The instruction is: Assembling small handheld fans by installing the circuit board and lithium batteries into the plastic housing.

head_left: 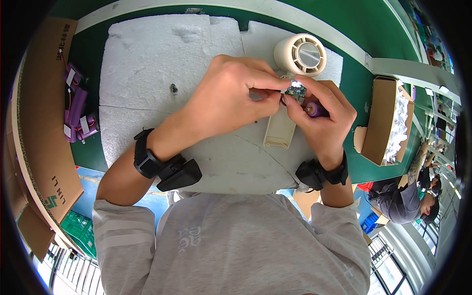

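My right hand (324, 110) is closed, with thumb and forefinger pinching a small green circuit board (296, 90). A purple cylindrical battery cell (317, 109) is tucked under its bent fingers. At the board's left edge my left hand (236, 93) is closed in a pinch; its fingertips hide most of what they grip, though a small pale bit shows there. Beneath both hands lies the cream handle shell (279, 132) of a small handheld fan, its open side facing up. The round cream fan head (309, 55) points up just beyond my right fingers.
White foam sheets (142, 64) cover the green bench under my hands. Several purple battery packs (76, 105) with wires lie at the left beside a large cardboard box (46, 128). At the right stands an open carton (381, 120) of small white pieces. A co-worker (405, 201) sits farther right.
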Available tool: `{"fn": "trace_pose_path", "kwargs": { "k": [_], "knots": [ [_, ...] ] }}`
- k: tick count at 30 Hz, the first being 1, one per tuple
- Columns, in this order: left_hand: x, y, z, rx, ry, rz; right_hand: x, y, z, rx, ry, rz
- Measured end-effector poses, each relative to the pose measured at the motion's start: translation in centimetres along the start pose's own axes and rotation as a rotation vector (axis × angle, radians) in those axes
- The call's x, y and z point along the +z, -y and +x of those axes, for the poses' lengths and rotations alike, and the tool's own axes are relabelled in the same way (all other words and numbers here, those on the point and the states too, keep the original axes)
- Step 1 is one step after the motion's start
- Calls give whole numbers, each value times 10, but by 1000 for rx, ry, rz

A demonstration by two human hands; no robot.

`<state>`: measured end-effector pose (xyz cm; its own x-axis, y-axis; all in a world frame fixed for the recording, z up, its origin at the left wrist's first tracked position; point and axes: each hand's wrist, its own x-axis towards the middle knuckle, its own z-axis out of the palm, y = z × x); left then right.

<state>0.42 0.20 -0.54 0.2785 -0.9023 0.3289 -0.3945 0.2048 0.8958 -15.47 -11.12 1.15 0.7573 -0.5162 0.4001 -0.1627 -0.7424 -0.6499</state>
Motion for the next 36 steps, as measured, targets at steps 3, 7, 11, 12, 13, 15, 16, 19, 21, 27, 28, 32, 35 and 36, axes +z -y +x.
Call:
{"fn": "trace_pose_path", "kwargs": {
  "k": [3, 7, 11, 12, 13, 15, 16, 19, 21, 27, 28, 32, 35, 36],
  "knots": [
    [0, 1, 0, 3, -8, -6, 1, 1, 0, 5, -17, -10],
    [0, 1, -1, -19, 27, -13, 0, 3, 0, 23, -6, -12],
    [10, 3, -4, -25, -32, -97, 1, 6, 0, 184, -15, 73],
    [13, -1, -4, -54, -39, -91, 1, 6, 0, 185, -15, 71],
    [15, -5, -5, -84, -47, -85, 1, 7, 0, 197, -12, 84],
    [16, -8, -5, -115, -55, -80, 1, 7, -1, 219, -6, 110],
    [16, -9, -5, -117, -56, -73, 0, 8, -1, 220, -4, 109],
    [15, -11, -6, -124, -61, -55, -5, 11, 0, 281, 9, 98],
    [15, -16, -6, -216, -86, -12, -6, 12, -1, 309, 48, 105],
    [15, -11, -12, -178, -98, 94, -3, 11, -1, 457, 54, 172],
    [12, -13, -11, -200, -67, 74, -4, 11, -1, 459, 52, 172],
    [1, -17, -5, -327, 31, -13, -6, 10, -1, 455, 84, 172],
    [-2, -16, -3, -498, 102, -107, -8, 12, 1, 387, 111, 143],
    [-2, -15, -3, -524, 113, -138, -8, 11, 1, 390, 109, 145]
  ]
}}
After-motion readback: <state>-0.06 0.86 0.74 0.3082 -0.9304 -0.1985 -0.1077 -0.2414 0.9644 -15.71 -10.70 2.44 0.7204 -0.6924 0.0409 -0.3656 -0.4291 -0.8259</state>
